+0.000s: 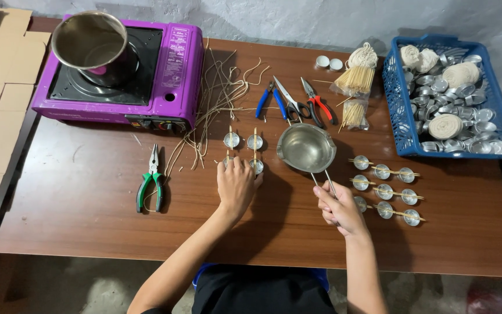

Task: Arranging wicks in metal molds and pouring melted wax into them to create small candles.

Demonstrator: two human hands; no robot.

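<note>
My right hand grips the wire handle of a small steel ladle pan, held just above the brown table. My left hand rests palm down over small round metal cups with wooden sticks laid across them, left of the pan. Its fingers touch the nearest cups, partly hiding them. More metal cups with sticks lie in three rows to the right of my right hand.
A purple portable stove with a steel pot stands at the back left. Green pliers, loose wicks, blue pliers, scissors and red cutters lie mid-table. A blue basket of cups and string sits right.
</note>
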